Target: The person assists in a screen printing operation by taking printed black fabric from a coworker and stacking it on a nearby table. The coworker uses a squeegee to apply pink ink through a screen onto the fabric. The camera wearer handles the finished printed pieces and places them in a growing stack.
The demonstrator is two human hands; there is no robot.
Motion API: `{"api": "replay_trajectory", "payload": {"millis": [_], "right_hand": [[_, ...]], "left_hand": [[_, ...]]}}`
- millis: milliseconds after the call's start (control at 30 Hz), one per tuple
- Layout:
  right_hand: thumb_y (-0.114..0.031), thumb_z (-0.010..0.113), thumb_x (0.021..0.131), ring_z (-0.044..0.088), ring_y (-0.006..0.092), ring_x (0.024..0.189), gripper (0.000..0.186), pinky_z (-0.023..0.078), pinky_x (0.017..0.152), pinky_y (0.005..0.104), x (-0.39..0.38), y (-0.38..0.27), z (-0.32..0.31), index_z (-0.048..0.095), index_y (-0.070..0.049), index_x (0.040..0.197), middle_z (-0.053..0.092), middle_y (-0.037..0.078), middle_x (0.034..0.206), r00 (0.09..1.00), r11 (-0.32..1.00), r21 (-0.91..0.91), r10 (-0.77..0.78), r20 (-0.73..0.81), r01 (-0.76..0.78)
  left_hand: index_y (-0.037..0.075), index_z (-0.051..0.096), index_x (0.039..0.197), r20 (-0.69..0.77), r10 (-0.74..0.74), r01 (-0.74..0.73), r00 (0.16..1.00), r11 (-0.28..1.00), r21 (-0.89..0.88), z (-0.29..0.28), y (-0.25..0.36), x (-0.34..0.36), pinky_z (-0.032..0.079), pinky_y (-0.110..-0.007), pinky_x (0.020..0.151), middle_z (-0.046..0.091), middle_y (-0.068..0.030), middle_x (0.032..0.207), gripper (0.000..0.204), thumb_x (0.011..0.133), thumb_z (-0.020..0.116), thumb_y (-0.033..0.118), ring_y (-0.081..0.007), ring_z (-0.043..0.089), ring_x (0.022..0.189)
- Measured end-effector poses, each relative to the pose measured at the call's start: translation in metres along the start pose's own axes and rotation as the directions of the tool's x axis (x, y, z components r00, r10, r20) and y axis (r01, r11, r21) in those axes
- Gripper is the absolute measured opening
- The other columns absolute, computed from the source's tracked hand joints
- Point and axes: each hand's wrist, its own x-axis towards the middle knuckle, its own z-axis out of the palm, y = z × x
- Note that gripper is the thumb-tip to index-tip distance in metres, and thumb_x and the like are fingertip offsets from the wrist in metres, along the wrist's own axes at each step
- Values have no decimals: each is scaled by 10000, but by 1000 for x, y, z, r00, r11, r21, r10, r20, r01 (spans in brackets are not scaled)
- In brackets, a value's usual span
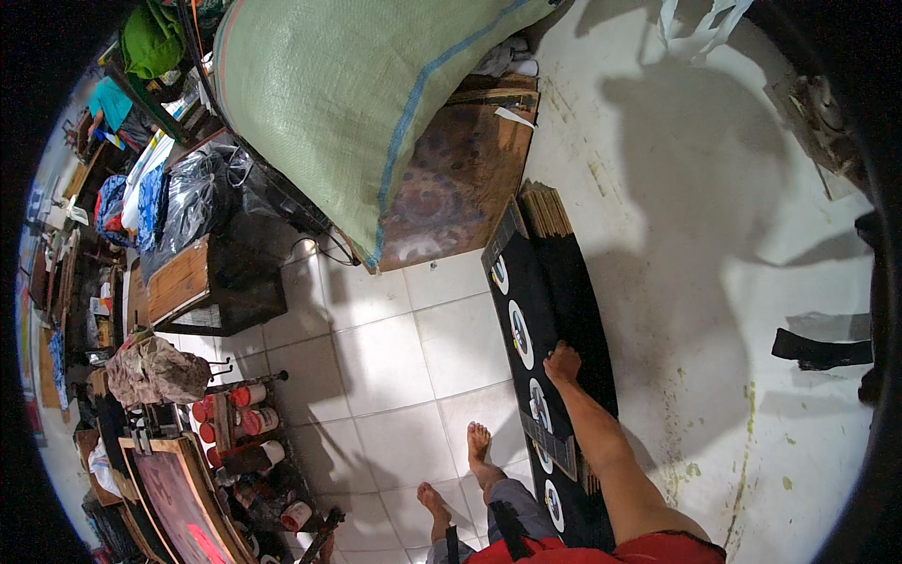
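The right hand (562, 364) is on the black cloth (562, 282), at about the middle of its length. Its fingers look bent inward; whether they pinch the fabric or only press on it cannot be told. The left hand is out of view, so its fingers cannot be judged.

The cloth is matt, dark and long, covering a narrow form with a ridge along its length. Its near-left face carries a row of white discs (520, 334) (each with a smaller dark-and-yellow motif inside). At the far end, brown layered edges (545, 209) show, stacked and ribbed. A flat grey strip (548, 445) crosses the cloth nearer the body.

The cloth lies to the right of the person's bare feet (478, 442), beside the square-tiled floor (376, 376). Its long axis runs away from the body, the far end leaning left and pointing toward a stained wooden board (446, 188). Against that board bulges a pale green woven sack (319, 103), smooth-sided, with a blue stripe.
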Motion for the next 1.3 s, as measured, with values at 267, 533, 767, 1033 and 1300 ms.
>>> {"api": "replay_trajectory", "payload": {"millis": [267, 533, 767, 1033, 1300], "right_hand": [[-277, 664, 762, 593, 339, 908, 432, 474, 771, 420, -37, 6, -40, 528, 3, 1062, 607, 200, 955, 980, 956, 286, 2, -197, 55], [-336, 599, 785, 583, 404, 871, 486, 456, 761, 486, -221, 52, -23, 487, -3, 1121, 597, 245, 957, 986, 943, 325, 11, 168, -66], [-351, 601, 718, 592, 371, 897, 419, 473, 771, 462, -403, 111, 71, 550, -26, 978, 619, 200, 935, 928, 959, 233, 67, 365, -161], [-313, 636, 698, 614, 343, 864, 312, 482, 767, 412, -532, 134, 111, 650, -16, 794, 637, 197, 888, 932, 909, 380, 23, 363, -171], [-259, 675, 699, 633, 298, 779, 210, 490, 721, 367, -593, 149, 96, 666, -58, 761, 656, 150, 817, 962, 880, 454, 12, 272, -139]], "left_hand": [[-40, 626, 966, 118, -78, 98, 990, 980, -174, 2, 11, 21, 496, -306, 682, 663, -138, 772, 388, 705, 678, 243, -204, 636, 723], [-16, 627, 979, 93, 133, -126, 987, 989, -72, -24, 48, 47, 486, -322, 716, 661, -133, 781, 374, 720, 694, 246, -210, 629, 754], [-21, 639, 947, 25, 344, -345, 939, 933, 101, -80, 60, 86, 473, -367, 748, 653, -165, 827, 393, 716, 641, 297, -282, 629, 801], [-20, 633, 891, 66, 239, -200, 969, 911, -360, -111, -25, 77, 454, -284, 579, 622, -63, 712, 226, 770, 626, 171, -142, 577, 634], [8, 604, 935, 326, -44, 131, 944, 959, -250, -60, -134, 62, 417, -283, 502, 621, -60, 721, 227, 779, 623, 172, -154, 580, 594]]}}
